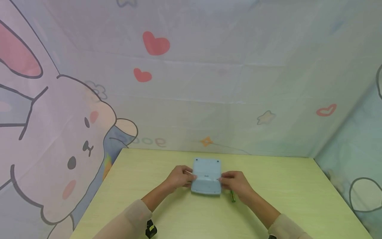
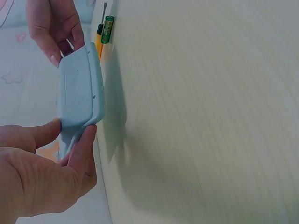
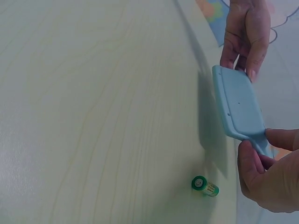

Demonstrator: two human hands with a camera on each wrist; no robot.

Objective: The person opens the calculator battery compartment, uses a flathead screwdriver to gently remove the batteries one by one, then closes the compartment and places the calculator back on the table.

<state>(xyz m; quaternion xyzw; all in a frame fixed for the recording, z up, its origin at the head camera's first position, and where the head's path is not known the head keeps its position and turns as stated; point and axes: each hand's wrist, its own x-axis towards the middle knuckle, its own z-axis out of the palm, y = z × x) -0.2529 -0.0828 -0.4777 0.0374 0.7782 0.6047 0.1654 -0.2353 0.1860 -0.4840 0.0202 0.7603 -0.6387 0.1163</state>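
A light blue calculator [image 1: 206,176], wedge-shaped, is held above the table with its back and battery cover turned up in the head view. Its keys are hidden. My left hand [image 1: 178,178] pinches its left edge between thumb and fingers. On the opposite edge, my right hand [image 1: 237,185] grips it the same way. Both wrist views show the calculator [image 2: 77,88] [image 3: 240,102] tilted, its shadow falling on the tabletop. A green battery [image 1: 232,196] lies on the table just below my right hand. Beside that battery, the left wrist view shows a screwdriver [image 2: 99,43] with a yellow handle.
The pale yellow wood-grain table [image 1: 185,215] ends at a hanging cloth backdrop [image 1: 209,99] printed with hearts and a rabbit. Another cloth side [image 1: 358,172] rises along the right. A black and yellow object [image 1: 151,229] shows by the left sleeve.
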